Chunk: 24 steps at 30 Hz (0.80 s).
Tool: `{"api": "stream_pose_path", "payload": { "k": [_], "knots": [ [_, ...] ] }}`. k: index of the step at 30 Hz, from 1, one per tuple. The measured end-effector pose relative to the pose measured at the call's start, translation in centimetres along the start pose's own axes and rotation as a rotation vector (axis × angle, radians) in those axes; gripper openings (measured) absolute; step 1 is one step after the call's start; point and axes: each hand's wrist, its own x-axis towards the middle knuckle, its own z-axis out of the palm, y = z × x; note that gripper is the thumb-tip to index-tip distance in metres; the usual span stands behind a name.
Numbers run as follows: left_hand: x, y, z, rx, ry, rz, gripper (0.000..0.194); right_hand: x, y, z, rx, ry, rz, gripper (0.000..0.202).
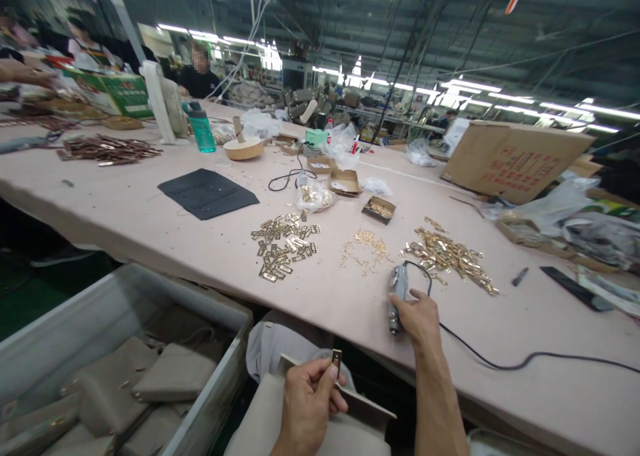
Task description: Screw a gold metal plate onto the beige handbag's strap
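Our left hand (307, 403) fingers pinch a small buckle (337, 358); our right hand (417, 316) grips the electric screwdriver (397, 295) beside the brass pile (450, 256).

A factory workshop: long worktable (125, 209) strewn with brass fittings (285, 246), cartons (515, 159), strip lights overhead

On the long pinkish worktable (125, 209), a heap of flat gold buckle plates (283, 246) lies left of a scatter of tiny gold screws (364, 248), with a pile of gold clasp parts (453, 256) right of that. Behind the screws sits a small open cardboard box (379, 209). A grey plastic bin (150, 309) stands below the table's near edge, to the left.
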Motion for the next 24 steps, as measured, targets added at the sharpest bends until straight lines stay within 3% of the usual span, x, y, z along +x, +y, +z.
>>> {"api": "stream_pose_path", "payload": {
  "k": [5,8,12,14,18,24],
  "knots": [
    [0.1,-0.1,-0.3,-0.007,-0.013,-0.003,0.057,1.8,0.0,-1.9,0.914,-0.282,0.128,0.056],
    [0.2,0.0,-0.2,-0.012,-0.021,0.009,0.058,3.7,-1.2,-2.5,1.106,-0.379,0.147,0.049],
    [0.3,0.1,0.0,-0.030,-0.007,0.022,0.058,7.2,-3.2,-1.9,1.310,-0.563,0.288,0.044],
    [0.3,0.1,0.0,-0.022,0.001,0.017,0.059,9.0,-3.9,-1.1,1.371,-0.556,0.293,0.039],
    [0.4,0.1,-0.2,-0.007,0.005,0.021,0.060,12.1,-4.2,0.8,1.423,-0.416,0.242,0.035],
    [0.6,0.3,-0.2,-0.017,-0.013,-0.019,0.059,13.1,-2.4,2.0,1.502,-0.287,0.168,0.033]
  ]
}}
